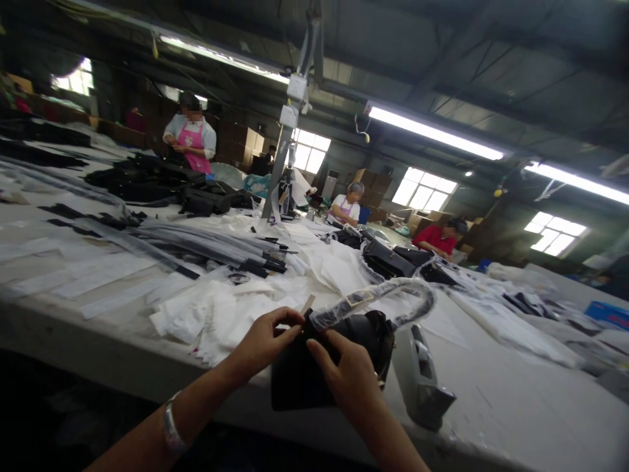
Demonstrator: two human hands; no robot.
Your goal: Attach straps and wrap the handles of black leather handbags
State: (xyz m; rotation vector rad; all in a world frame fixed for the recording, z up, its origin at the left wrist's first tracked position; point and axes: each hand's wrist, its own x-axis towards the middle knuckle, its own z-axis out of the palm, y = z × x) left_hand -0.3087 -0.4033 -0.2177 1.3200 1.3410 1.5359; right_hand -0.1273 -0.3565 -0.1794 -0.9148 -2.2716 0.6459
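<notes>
A black handbag (299, 380) stands at the near edge of the table, its handle (417, 301) wrapped in clear plastic and arching to the right. With fingers closed at the bag's upper left corner, my left hand (268, 337) grips it near the handle's end. My right hand (346, 367) lies across the front of the bag, thumb and fingers bent around its top edge by the same handle end. Exactly what the fingertips pinch is hidden. A small beige strip (308, 304) sticks up just behind my left fingertips.
A grey block with hollows (425, 387) stands right of the bag. Crumpled white paper (211, 314) and plastic-wrapped straps (221, 246) cover the table's left side. Black bags (388, 257) lie farther back. A metal post (278, 164) rises mid-table; several co-workers (194, 141) are across it.
</notes>
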